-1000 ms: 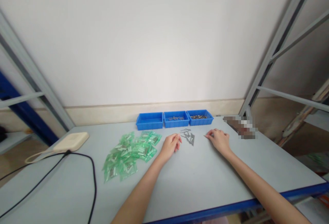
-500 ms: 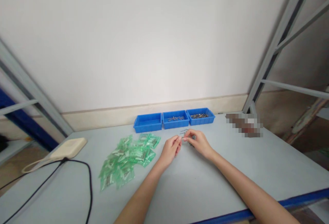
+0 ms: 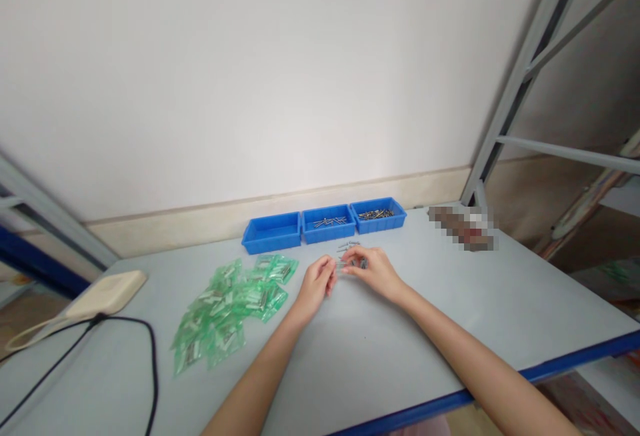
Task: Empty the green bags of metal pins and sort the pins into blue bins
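My left hand [image 3: 319, 279] is closed, its fingertips around the ends of a few thin metal screws [image 3: 341, 264]. On their other side, the thumb and fingers of my right hand [image 3: 377, 272] pinch at the same screws, so the two hands nearly meet above the table. More loose screws [image 3: 349, 245] lie on the tabletop just behind and beneath my right hand, which partly hides them. Left of my hands is a spread heap of green plastic bags [image 3: 227, 309] with small metal parts inside.
Three blue bins stand in a row near the wall: a left bin [image 3: 273, 244], a middle bin [image 3: 327, 232] holding long screws, and a right bin [image 3: 379, 224] holding many small screws. A cream-coloured box [image 3: 107, 295] and a black cable [image 3: 154, 363] lie at the left.
The view has shifted slightly, so things sit further left in it. My right fingers have drawn a little away from my left fingertips, and thin screws now show between the hands.
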Motion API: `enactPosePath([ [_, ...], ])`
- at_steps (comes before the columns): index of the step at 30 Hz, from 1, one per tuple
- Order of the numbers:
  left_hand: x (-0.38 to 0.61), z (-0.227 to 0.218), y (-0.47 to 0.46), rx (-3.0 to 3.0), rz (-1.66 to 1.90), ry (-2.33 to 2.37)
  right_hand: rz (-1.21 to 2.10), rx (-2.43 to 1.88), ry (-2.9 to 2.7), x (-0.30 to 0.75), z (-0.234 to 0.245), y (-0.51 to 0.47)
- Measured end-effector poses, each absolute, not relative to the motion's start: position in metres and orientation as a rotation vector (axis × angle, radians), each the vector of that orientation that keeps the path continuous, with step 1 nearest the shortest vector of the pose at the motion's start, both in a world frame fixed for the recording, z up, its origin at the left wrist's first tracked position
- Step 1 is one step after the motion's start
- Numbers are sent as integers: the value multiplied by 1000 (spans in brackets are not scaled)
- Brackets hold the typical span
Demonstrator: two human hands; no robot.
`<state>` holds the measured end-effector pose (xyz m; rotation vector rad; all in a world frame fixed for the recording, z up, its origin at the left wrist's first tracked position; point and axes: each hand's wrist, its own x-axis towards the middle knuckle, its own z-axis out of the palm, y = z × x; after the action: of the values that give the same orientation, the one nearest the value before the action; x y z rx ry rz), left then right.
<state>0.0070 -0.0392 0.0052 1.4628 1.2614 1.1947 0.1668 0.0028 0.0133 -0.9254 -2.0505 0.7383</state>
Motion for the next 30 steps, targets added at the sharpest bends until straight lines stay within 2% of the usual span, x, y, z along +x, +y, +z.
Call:
enactPosePath([
  [15,7,4,-39,1473,1213,1234,660,-901,-2137,168,17,-3],
  [30,7,-1,-38,1447,1184,1197,717,-833,-2121,167,6,4],
])
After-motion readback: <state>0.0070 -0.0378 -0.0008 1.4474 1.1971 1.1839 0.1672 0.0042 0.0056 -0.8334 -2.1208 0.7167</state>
